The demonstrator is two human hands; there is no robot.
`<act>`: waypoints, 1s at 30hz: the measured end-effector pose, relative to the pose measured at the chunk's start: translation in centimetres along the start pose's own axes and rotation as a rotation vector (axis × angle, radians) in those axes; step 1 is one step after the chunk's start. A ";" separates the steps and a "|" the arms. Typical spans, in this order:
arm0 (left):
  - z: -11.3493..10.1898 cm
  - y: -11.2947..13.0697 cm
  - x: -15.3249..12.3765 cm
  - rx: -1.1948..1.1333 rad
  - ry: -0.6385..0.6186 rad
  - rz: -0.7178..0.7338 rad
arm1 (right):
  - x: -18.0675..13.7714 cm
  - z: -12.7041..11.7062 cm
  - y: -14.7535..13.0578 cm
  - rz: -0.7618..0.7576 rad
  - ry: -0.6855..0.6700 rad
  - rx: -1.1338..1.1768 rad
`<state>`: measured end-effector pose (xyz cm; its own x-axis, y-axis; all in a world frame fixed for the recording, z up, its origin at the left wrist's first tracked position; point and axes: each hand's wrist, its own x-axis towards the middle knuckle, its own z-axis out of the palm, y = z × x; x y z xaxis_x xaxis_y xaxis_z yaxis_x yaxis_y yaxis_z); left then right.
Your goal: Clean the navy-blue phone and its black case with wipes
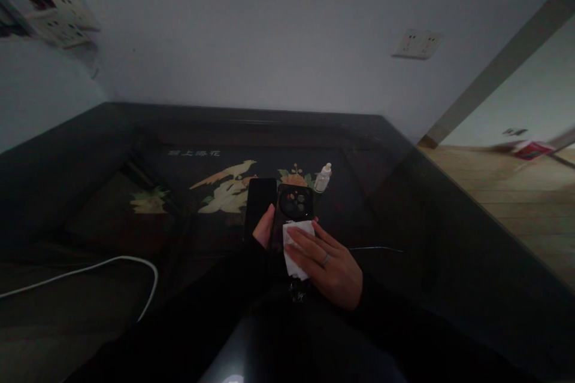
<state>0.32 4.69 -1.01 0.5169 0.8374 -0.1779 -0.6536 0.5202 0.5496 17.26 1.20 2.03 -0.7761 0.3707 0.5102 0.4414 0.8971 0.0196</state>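
My left hand (pixel 264 228) grips a black phone (pixel 294 203) from its left side, back up, with the round camera ring showing. My right hand (pixel 329 263), a ring on one finger, presses a folded white wipe (pixel 295 248) against the lower half of that phone, fingers closed on the cloth. A second black phone (pixel 259 203) lies flat on the table just left of the held one. A small white dropper bottle (pixel 323 178) stands upright a little beyond and to the right.
The dark lacquered table (pixel 112 149) has a painted bird-and-flower inlay (pixel 224 188). A white cable (pixel 112 266) loops at the near left. The wall behind carries sockets (pixel 417 43). Wooden floor (pixel 516 203) lies to the right.
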 end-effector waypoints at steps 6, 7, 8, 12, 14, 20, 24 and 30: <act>0.5 -0.2 -0.5 -0.042 -0.032 -0.028 | -0.3 -0.3 -0.3 -0.059 -0.101 0.072; 0.8 -0.2 -0.7 -0.066 -0.036 -0.038 | -0.4 -0.4 -0.4 -0.049 -0.090 0.086; 1.1 -0.3 -0.9 -0.094 -0.037 -0.040 | -0.4 -0.6 -0.4 -0.031 -0.071 0.099; 1.2 -0.2 -1.1 -0.193 -0.039 -0.044 | -0.5 -0.7 -0.4 0.026 -0.053 0.075; 0.7 -0.1 -0.8 -0.225 -0.049 -0.056 | -0.6 -0.1 -0.4 0.017 -0.106 0.019; -0.3 -0.2 0.2 -0.274 0.022 -0.044 | -0.4 0.8 -0.4 0.008 -0.226 -0.085; -0.1 -0.2 0.0 -0.294 0.100 0.078 | -0.5 0.5 -0.3 0.076 -0.186 -0.122; -0.3 -0.2 -0.4 -0.316 0.079 0.006 | 0.1 0.6 -1.0 -0.021 -0.204 -0.070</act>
<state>0.13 4.31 -1.27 0.4763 0.8446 -0.2447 -0.8022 0.5313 0.2724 16.47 0.51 1.50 -0.8572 0.3997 0.3248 0.4490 0.8888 0.0914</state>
